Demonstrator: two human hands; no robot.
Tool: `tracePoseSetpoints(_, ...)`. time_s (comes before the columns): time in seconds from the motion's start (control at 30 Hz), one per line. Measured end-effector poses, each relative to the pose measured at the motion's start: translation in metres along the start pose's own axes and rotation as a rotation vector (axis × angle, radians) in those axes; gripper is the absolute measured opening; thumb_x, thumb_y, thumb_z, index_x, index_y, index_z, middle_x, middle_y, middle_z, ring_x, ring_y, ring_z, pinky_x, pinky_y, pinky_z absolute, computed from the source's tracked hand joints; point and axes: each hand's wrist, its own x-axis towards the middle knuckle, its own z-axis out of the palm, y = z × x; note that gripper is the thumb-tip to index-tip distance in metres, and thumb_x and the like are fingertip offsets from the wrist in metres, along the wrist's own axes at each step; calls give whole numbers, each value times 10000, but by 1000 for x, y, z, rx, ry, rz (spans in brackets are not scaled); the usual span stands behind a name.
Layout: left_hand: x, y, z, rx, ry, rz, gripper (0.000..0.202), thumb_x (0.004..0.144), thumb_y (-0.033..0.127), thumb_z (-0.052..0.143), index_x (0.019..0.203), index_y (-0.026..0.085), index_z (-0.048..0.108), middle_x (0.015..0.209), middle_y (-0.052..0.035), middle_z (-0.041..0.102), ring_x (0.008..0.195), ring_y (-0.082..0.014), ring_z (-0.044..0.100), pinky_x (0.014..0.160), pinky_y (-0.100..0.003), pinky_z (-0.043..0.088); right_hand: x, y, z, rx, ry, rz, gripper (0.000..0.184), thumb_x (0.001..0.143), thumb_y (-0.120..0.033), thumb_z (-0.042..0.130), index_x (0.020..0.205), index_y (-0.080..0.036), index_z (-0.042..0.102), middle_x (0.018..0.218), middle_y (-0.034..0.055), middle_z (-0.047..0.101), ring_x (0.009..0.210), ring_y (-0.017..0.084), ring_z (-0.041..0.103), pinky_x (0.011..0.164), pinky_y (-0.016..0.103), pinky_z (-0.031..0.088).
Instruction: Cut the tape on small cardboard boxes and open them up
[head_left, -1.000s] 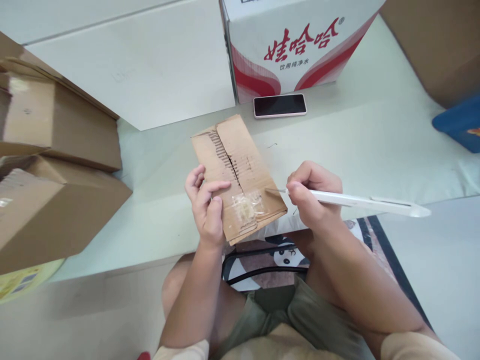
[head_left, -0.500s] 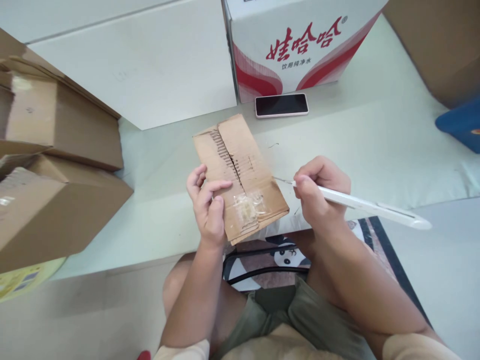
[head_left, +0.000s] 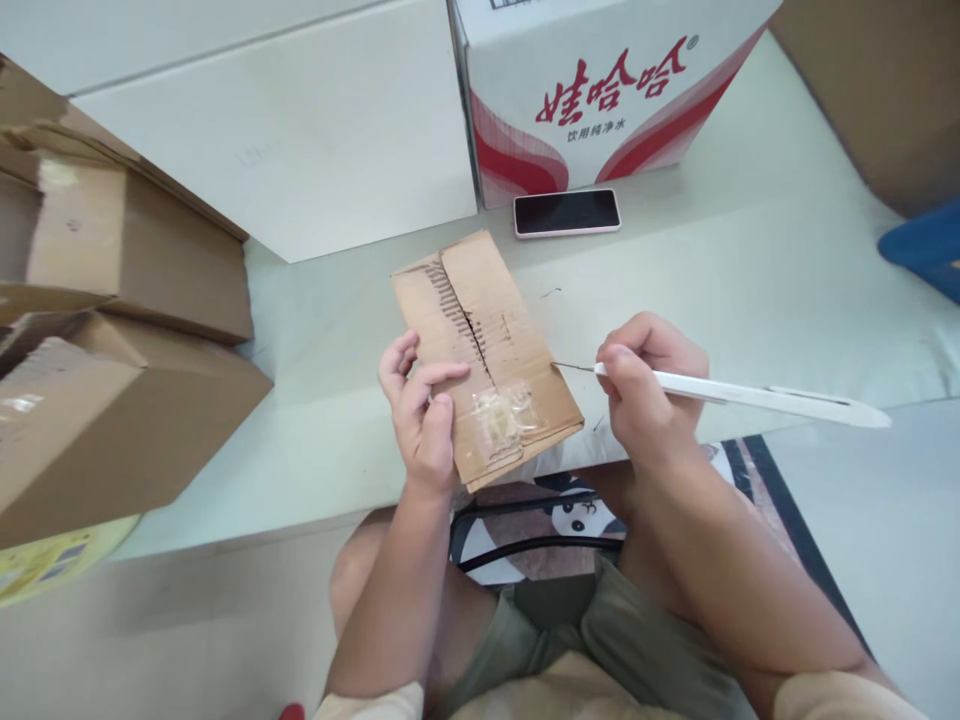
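Observation:
A small flat cardboard box [head_left: 517, 340] lies tilted over the table's near edge, with clear tape at its near end and a dark, ragged slit along its top. My left hand [head_left: 424, 410] grips its left side, the index finger resting on the top face. In my right hand [head_left: 656, 385] is a long white pen-shaped tool [head_left: 772, 398] with a thin metal tip. That tip meets the box's right edge, or lies very close to it. The tool's exact kind does not show.
A phone [head_left: 568, 213] lies before a white-and-red water carton [head_left: 600, 110]. Left of that stands a large white box [head_left: 300, 150]. Open brown cartons [head_left: 187, 410] crowd the left side. A blue object [head_left: 926, 250] sits far right on the pale green tabletop [head_left: 750, 260].
The tool has swung to a flatter angle, its back end shifting up and right. The whole view has slid slightly; the box stays in my left hand.

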Motion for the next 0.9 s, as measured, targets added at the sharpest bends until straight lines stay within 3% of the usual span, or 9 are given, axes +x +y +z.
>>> tracePoseSetpoints(0.23,1,0,0,11,6,12,330,968,508,549,977,267,774,1435,-63,502,1414,-308,484,1259,-508,348,-3,5,-4,88,-84,39,261,827,-233,656,615,-232,504,521,-50,431,473,104,347,464,296,218)
tracePoseSetpoints(0.43,1,-1,0,6,3,12,345,977,527,544,984,268,772,1447,-60,505,1378,-313,513,1228,-517,372,-3,6,-4,109,-40,48,248,836,-227,651,626,-233,520,530,-45,439,494,114,363,484,304,230)
tracePoseSetpoints(0.57,1,0,0,25,8,2,381,974,556,539,967,257,774,1438,-69,510,1366,-316,524,1224,-515,381,-5,6,-5,141,-103,61,269,829,-239,663,611,-231,506,524,-48,431,478,106,337,484,302,220)
tracePoseSetpoints(0.9,0,-1,1,17,7,-6,356,965,534,542,962,254,761,1438,-73,501,1382,-314,520,1223,-517,390,2,0,2,-13,12,47,229,832,-232,646,630,-231,539,500,-60,455,442,91,330,453,280,263)
